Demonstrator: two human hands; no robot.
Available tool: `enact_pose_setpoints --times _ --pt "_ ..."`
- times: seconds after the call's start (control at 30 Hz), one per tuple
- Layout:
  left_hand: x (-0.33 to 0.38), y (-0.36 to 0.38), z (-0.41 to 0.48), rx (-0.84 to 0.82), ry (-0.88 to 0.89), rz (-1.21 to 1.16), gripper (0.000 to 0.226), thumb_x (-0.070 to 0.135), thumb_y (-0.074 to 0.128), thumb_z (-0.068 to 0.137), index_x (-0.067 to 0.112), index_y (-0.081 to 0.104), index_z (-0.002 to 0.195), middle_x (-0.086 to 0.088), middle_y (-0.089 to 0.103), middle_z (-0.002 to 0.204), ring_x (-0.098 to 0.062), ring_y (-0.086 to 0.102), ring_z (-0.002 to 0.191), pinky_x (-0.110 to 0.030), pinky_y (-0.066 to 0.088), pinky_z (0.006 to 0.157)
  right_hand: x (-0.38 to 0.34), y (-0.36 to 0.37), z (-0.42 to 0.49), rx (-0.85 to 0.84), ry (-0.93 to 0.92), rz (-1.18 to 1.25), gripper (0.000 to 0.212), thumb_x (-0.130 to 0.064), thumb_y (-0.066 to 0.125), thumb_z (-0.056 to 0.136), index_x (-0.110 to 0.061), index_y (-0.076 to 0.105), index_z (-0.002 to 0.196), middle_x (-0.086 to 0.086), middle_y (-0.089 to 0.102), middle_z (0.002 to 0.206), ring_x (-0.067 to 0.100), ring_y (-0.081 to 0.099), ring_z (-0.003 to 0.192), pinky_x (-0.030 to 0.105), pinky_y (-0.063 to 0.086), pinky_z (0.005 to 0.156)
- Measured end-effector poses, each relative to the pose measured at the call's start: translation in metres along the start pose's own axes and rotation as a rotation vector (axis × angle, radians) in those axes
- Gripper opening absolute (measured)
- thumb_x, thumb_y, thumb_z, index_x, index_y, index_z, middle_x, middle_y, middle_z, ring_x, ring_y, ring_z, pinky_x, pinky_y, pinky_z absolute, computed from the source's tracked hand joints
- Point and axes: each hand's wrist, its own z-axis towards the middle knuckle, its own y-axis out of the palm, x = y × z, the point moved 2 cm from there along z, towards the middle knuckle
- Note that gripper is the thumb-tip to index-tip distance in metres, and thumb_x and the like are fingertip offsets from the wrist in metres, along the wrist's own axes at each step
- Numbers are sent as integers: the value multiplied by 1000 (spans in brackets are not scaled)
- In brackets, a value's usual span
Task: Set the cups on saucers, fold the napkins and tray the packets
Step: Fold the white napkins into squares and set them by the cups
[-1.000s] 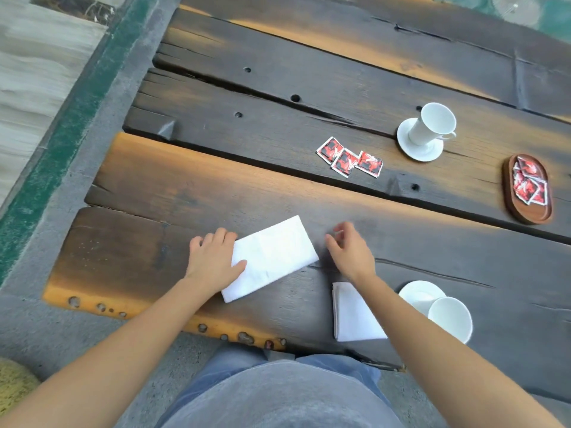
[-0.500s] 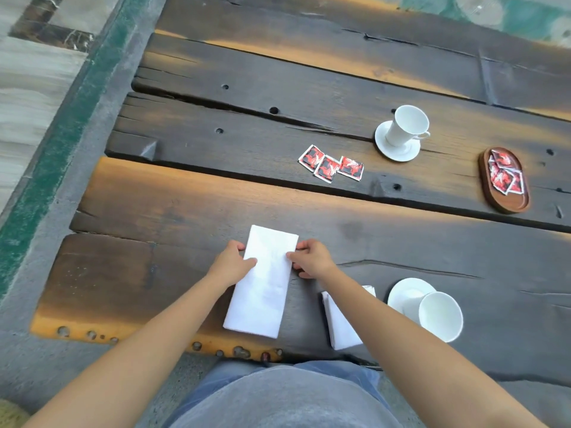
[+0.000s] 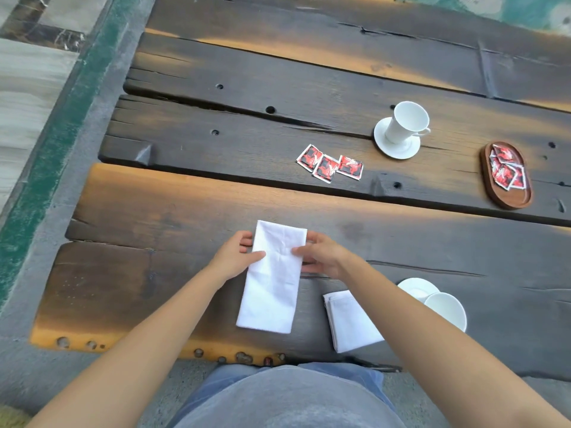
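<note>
Napkin (image 3: 268, 298) lies flat on the table (image 3: 154, 211), near plank, folded long.
Left hand (image 3: 233, 257) and right hand (image 3: 323, 257) pinch its far side edges, thumbs on top; three packets (image 3: 329, 164) loose beyond.

A long napkin (image 3: 272, 279) lies lengthwise on the near plank of the table (image 3: 154, 211). The left hand (image 3: 234, 257) pinches its left edge and the right hand (image 3: 324, 254) its right edge, both at the far half. Just to its right lies a folded napkin (image 3: 352, 322), then a near saucer (image 3: 415, 288) with a near cup (image 3: 446, 310) at its right side. On the plank behind, three loose packets (image 3: 329, 163) overlap in a row. To their right a far cup (image 3: 408, 122) stands on a far saucer (image 3: 397, 146), and farther right a tray (image 3: 516, 197) holds more packets (image 3: 506, 171).
</note>
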Motion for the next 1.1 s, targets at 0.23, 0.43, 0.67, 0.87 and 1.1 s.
enact_pose_setpoints --times 0.23,0.43,0.67,0.87,1.1 --pt "47 -30 -3 1 211 -262 33 -4 60 85 -4 56 118 -11 64 110 11 63 64 -8 50 60 -69 4 -12 -124 -276 53 36 5 56 87 -4 53 122 -4 71 90 7 69 78 22 56 70" --pt "83 -71 -28 194 659 -3 16 2 66 76 16 59 77 13 61 71 8 51 63 -11 39 59 -112 8 -47 -185 -726 -313 43 2 67 80 -19 55 116 -4 60 116 5 57 107 15 44 88" --pt "-5 -38 -52 118 948 649 29 -7 71 71 16 67 88 -2 71 111 -18 66 105 -38 55 90 -3 18 -21 -40 -1117 -1355 37 -8 58 84 -12 65 121 16 58 132 35 54 123 45 46 102" --pt "-79 0 -58 3 802 876 46 19 81 62 26 56 100 5 63 125 -10 51 121 -27 23 108 68 23 -26 -100 -1010 -1376 40 -20 40 91 -22 61 124 5 56 136 26 52 127 40 49 98" --pt "-86 8 -62 78 760 748 40 0 73 64 26 59 92 10 68 105 -6 54 108 -29 20 108 74 18 -31 -112 -923 -1365 50 -18 27 86 -18 63 121 3 61 131 23 54 125 39 48 100"
